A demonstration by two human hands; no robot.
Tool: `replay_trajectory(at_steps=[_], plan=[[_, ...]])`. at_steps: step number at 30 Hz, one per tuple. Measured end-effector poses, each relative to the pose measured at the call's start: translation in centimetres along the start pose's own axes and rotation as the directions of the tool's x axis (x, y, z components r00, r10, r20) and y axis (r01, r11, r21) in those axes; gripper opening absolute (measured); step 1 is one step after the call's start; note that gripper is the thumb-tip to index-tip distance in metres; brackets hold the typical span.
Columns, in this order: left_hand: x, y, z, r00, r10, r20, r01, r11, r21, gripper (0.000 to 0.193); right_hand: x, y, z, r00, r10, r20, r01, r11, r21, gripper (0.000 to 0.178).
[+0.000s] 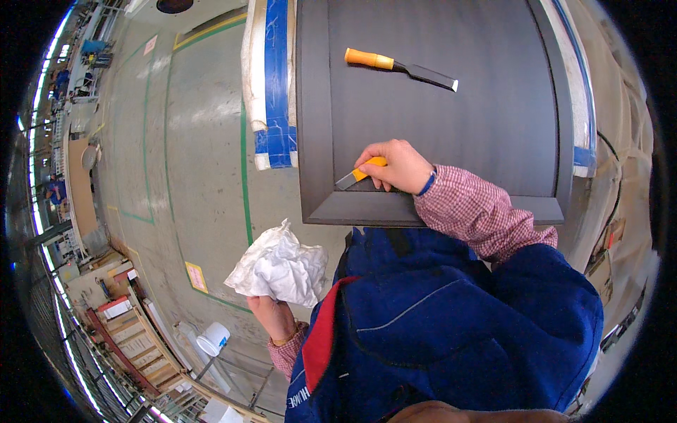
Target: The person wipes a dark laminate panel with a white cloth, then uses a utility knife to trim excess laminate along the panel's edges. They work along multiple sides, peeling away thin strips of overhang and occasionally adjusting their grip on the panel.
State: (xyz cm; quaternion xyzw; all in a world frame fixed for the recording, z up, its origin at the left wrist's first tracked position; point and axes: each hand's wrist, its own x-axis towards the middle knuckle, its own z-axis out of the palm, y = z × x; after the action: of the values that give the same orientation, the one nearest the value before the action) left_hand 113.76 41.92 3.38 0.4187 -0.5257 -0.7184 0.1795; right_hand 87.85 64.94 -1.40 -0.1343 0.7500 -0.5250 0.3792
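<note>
In front of me lies a dark grey framed panel (451,134) with a raised, mitred border. My right hand (402,166) is closed on a small yellow-handled scraper (347,181), its flat metal blade pointing into the near left inside corner of the frame. Farther up the panel rests a chisel (402,68) with an orange handle and a dark blade with a bright tip. Off the panel's near left corner, my left hand (273,315) grips a crumpled white cloth (278,266), which hides most of the fingers.
Padded supports wrapped in blue and white, one at the left (277,92) and one at the right (584,92), flank the panel. A white bucket (213,339) stands at the lower left, near a wooden pallet (134,338). Brownish sheeting (620,120) covers something at the right.
</note>
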Motion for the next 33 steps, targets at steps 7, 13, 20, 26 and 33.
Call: replay_trajectory(at_steps=[7,13,20,26,33], plan=[[-0.2,-0.1,-0.2,1.000,0.015,0.004,-0.015,1.000,0.011,0.033,1.5,-0.6,-1.0,0.997,-0.003,0.081,0.009,0.998,-0.068,0.017],[-0.4,0.1,-0.1,0.999,-0.015,-0.043,0.016,0.999,0.029,0.032,1.7,-0.4,-1.0,0.995,0.014,0.101,-0.008,0.998,-0.059,0.018],[-0.8,0.3,0.6,0.999,-0.009,-0.042,0.009,1.000,0.013,0.033,1.4,-0.1,-1.1,0.995,0.003,0.097,-0.002,1.000,-0.008,0.018],[-0.8,0.5,1.2,0.999,0.001,-0.036,0.001,0.999,0.032,0.032,0.6,0.3,-1.6,0.999,0.010,0.032,-0.012,0.998,0.061,0.016],[3.0,1.3,4.9,0.957,0.138,0.253,-0.255,0.813,0.523,0.029,-3.4,1.8,-2.3,0.986,-0.024,-0.166,0.064,0.968,0.243,0.016]])
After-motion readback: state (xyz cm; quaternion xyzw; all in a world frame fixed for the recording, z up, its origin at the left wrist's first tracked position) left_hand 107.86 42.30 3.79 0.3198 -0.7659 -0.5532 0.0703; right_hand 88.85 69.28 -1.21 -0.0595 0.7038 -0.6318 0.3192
